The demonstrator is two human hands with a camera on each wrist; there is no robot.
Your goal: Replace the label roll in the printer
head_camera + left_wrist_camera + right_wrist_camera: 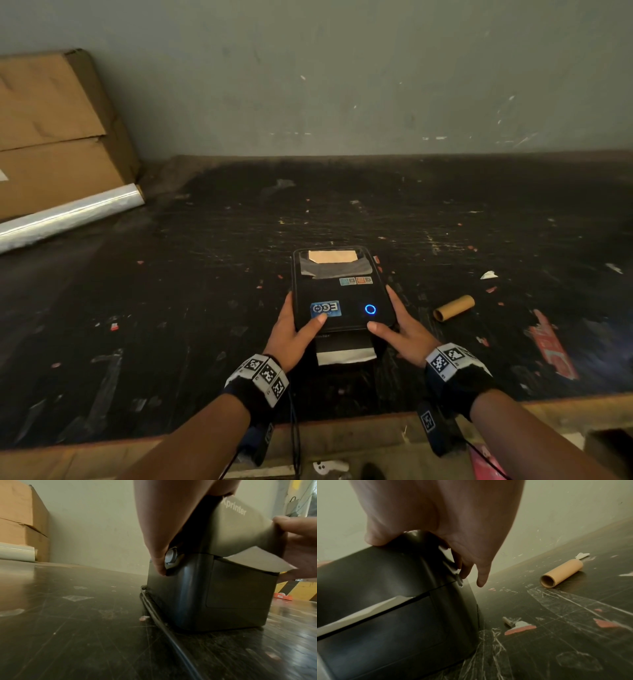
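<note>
A black label printer [342, 298] stands on the dark table, lid down, its blue ring light [370, 309] lit. My left hand [301, 317] grips its left side, thumb on the lid and fingers [157, 534] down over a round grey side button [170, 557]. On the other side my right hand [394, 317] grips the same way, fingers [467, 568] by the side latch [459, 581]. A white label strip [344, 356] sticks out of the front slot. An empty cardboard core [454, 307] lies on the table to the right, also in the right wrist view [561, 573].
A large cardboard box [51, 130] leans on the wall at far left, with a roll of clear film [68, 216] beside it. A black cable [163, 628] runs along the printer's left side. Tape and red paper scraps [551, 346] litter the table; its front edge [376, 425] is near me.
</note>
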